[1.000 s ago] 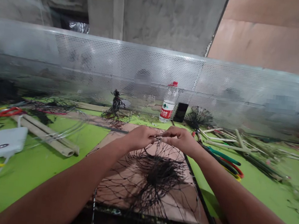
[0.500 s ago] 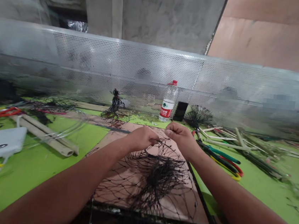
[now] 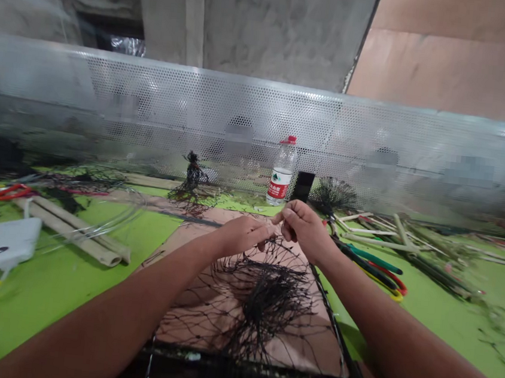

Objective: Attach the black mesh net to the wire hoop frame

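Black netting (image 3: 263, 298) lies bunched and spread over the pinkish-brown board (image 3: 307, 351) in front of me. My left hand (image 3: 244, 236) is closed at the net's far edge, its fingers pinching the dark strands. Close beside it, my right hand (image 3: 303, 225) is closed too, thumb against the curled fingers. The fingertips of both hands almost meet above the net. Whatever thin thing the right fingers hold is too small to make out.
A water bottle (image 3: 282, 174) and a dark upright block (image 3: 302, 186) stand beyond my hands. Pliers (image 3: 375, 265) and cut stems (image 3: 401, 235) lie right. On the left are bamboo tubes (image 3: 72, 230), a white power bank (image 3: 0, 247) and red-handled scissors (image 3: 12, 192). A perforated metal screen (image 3: 175, 109) runs behind.
My right hand has come in toward the left, and its fingers now reach the left fingertips. The left hand has stayed at the net's edge.
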A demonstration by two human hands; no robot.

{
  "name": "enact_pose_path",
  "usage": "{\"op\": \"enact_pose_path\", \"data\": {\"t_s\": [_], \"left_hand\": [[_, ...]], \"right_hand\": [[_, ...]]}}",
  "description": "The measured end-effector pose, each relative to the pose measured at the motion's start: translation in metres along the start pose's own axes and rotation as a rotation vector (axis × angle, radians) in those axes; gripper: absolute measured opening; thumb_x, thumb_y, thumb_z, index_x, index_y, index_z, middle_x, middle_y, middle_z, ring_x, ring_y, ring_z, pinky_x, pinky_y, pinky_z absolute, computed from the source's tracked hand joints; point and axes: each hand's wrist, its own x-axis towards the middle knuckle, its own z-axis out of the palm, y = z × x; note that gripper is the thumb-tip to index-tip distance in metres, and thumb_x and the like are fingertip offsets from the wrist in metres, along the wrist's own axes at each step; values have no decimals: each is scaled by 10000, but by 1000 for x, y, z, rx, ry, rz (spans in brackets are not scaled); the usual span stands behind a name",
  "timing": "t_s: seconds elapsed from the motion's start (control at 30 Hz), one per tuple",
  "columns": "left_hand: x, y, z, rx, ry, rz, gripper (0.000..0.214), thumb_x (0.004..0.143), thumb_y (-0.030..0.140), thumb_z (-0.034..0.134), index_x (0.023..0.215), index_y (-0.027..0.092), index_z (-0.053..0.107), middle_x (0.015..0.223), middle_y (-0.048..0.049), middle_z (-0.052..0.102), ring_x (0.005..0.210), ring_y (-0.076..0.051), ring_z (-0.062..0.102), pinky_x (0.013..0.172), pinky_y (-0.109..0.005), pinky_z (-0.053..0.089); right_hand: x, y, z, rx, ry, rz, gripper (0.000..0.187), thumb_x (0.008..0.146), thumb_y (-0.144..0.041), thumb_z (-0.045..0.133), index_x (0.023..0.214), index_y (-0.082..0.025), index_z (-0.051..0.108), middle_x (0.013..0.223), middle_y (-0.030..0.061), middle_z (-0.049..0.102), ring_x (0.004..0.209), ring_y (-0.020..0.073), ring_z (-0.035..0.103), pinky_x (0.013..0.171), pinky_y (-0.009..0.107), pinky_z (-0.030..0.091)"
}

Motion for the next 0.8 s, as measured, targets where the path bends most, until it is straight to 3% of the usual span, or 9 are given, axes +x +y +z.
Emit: {"op": "enact_pose_path", "data": {"t_s": [0.07,0.17,0.33,0.47,0.8], "left_hand": [[1,-1,3,11,-24,-45,449,857,466,380,725,147,666,662,-10,644,613,-114,543,569,-196,362],[2,-6,7,90,-20,-42,386,793,509,482,791,178,680,628,14,618,584,-105,518,520,-190,310],[3,-9,8,318,20,36,306,791,452,518,708,201,672,588,15,591,534,-99,455,482,-222,208],[2,-4,7,427,23,119,292,820,401,497,666,202,644,602,11,593,544,-103,449,494,-235,186],[-3,5,2,309,64,196,392,882,340,375,606,151,581,604,-9,571,556,-97,444,553,-218,275]], "right_hand": [[-1,0,2,64,-35,39,176,846,-339,448,753,-190,453,541,-42,521,397,70,431,396,192,313],[0,3,2,171,-25,80,173,823,-347,490,777,-195,421,654,-23,597,418,75,505,407,197,385],[5,10,-1,311,80,162,171,806,-319,529,771,-193,418,657,-13,611,462,88,555,466,221,467],[8,13,0,401,160,243,111,817,-218,507,743,-182,433,608,-7,594,424,79,529,430,203,455],[10,15,4,516,304,380,159,849,-123,456,695,-158,469,552,14,574,414,71,521,388,165,457]]}}
